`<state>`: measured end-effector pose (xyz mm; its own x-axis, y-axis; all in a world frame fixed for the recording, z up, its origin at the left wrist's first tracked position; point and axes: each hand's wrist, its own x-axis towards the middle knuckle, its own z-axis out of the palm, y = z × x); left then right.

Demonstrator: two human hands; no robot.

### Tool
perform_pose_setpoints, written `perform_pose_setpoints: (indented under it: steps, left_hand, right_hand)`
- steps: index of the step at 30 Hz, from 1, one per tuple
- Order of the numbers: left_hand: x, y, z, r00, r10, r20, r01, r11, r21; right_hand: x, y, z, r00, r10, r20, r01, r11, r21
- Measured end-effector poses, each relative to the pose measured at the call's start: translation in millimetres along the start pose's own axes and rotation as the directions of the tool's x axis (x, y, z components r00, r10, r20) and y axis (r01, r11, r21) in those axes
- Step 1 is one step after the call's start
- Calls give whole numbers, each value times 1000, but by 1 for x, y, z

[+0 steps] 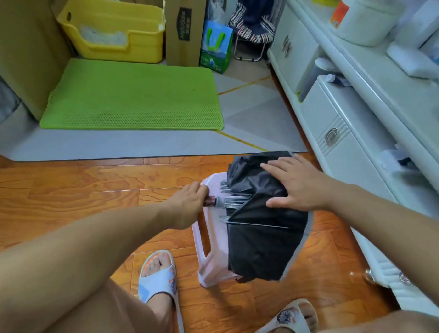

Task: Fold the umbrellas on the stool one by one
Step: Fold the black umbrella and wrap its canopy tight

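Head view. Landmark: the pink plastic stool (211, 251), standing on the wooden floor (89, 185) between the person's two sandalled feet and a white cabinet (337, 147).

The black umbrella (261, 239) lies across the stool's seat and covers most of it. Its canopy is loose and unfolded, spilling over the stool's cabinet-side edge and its near edge. Only one umbrella can be made out on the stool; whether another lies beneath the cloth cannot be told.

Long axis: the shaft runs roughly crosswise to the person, with the dark reddish handle (209, 201) at the stool's left edge. From there the bare metal ribs (236, 202) fan toward the cloth on the cabinet side.

Left hand (187, 204): at the stool's left edge, fingers curled round the handle, grasping it. It is the nearer hand to the handle end.

Right hand (292, 182): over the far, cabinet-side part of the stool, fingers spread and straight, palm pressing flat on the canopy; released, holding nothing.

Judgement: the hands sit at opposite ends of the axis, so the coming move likely turns on gathering the cloth toward the shaft with the right hand while the left steadies the handle. Folding is at an early stage.

Risk, judged: the overhanging cloth could drag the umbrella off the stool's cabinet-side edge.
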<state>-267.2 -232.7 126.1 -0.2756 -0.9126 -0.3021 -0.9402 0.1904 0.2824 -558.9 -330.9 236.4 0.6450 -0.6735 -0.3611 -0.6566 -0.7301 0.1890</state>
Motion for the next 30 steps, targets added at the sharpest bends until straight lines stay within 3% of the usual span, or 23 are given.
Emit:
perform_pose_setpoints:
  steps: [2, 5, 10, 13, 15, 19, 22, 25, 26, 30]
  left_hand:
    - [4, -3, 4, 1000, -25, 12, 25, 1000, -14]
    - [8, -5, -3, 998, -53, 23, 52, 998, 32]
    - [1, 15, -29, 993, -98, 66, 94, 994, 64]
    - [-1, 43, -63, 986, -165, 33, 168, 970, -174]
    - [-4, 66, -86, 982, -184, 44, 188, 926, -328]
    - [-8, 110, -104, 969, -205, 138, 245, 866, -436]
    - [-11, 124, -89, 954, -283, 103, 286, 740, -609]
    - [-16, 141, -77, 940, -338, 52, 210, 451, -867]
    - [-16, 145, -75, 943, -331, 35, 175, 403, -898]
    - [-33, 155, -72, 963, -269, -12, 102, 406, -908]
  right_hand:
    - [-7, 0, 6, 995, 87, -45, -85, 995, 62]
    - [-27, 3, 9, 955, 278, -104, -223, 904, 364]
    - [-49, -2, 31, 880, 474, -23, -273, 545, 793]
    - [-41, 1, 23, 764, 644, 28, -288, 302, 909]
    - [-37, -2, 11, 719, 695, 22, -303, 285, 909]
    - [-40, -17, 7, 722, 692, 13, -382, 382, 842]
    - [-52, -20, -13, 668, 731, -140, -238, 388, 890]
    - [-74, -27, -36, 647, 742, -176, 78, 166, 983]
    - [-80, -29, -38, 652, 741, -158, 125, 100, 987]
    - [-97, -28, -42, 635, 767, -88, 172, -29, 985]
